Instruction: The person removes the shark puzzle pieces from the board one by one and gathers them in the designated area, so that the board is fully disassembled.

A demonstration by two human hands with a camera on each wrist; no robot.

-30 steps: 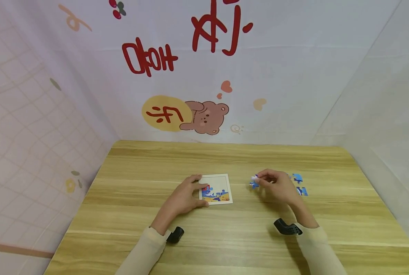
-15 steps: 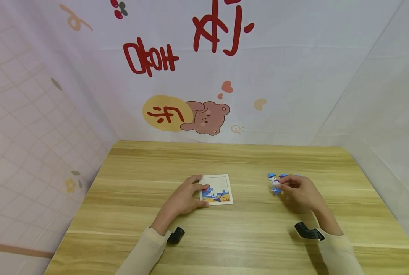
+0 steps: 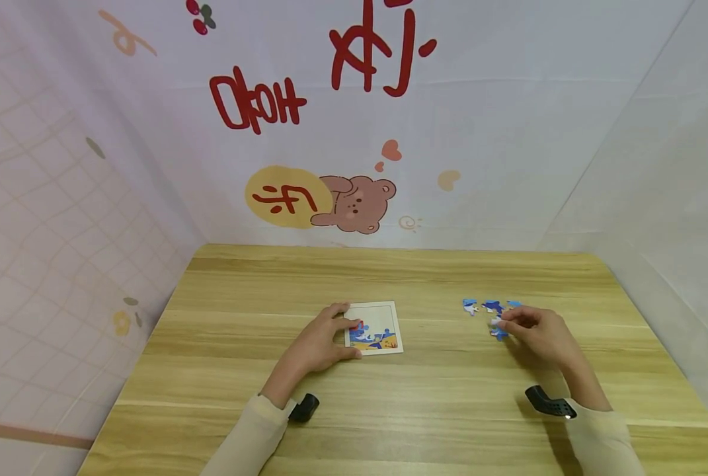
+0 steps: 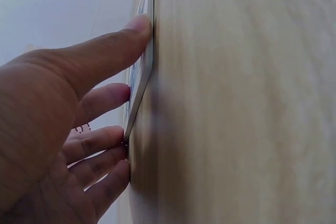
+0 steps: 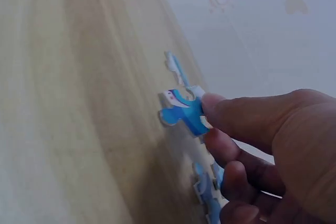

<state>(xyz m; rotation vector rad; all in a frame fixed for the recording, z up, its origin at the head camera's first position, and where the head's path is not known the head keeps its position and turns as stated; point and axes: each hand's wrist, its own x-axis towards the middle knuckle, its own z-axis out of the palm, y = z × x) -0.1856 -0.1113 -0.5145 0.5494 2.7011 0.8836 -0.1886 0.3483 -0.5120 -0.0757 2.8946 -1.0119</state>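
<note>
My left hand (image 3: 320,337) rests on the left side of a small square puzzle board (image 3: 373,312). Its index finger lies over the picture, and the thumb (image 4: 113,51) touches the near edge in the left wrist view. Pieces with sand, blue and red fill the board's lower part; the upper part is bare white. Over to the right, my right hand (image 3: 538,336) pinches a blue and white puzzle piece (image 5: 184,113) between thumb and fingertips, tilted just above the table. Behind it lie loose puzzle pieces (image 3: 469,305), some partly covered by the hand.
The wood-grain table (image 3: 413,403) carries the board and the pieces. A white printed cloth (image 3: 484,132) hangs behind it, with more cloth at both sides. A black wrist camera (image 3: 549,403) sits on the right sleeve, another on the left.
My right hand has moved rightward, away from the board, with the puzzle piece still pinched, uncovering loose pieces on the table. The left hand has stayed on the board.
</note>
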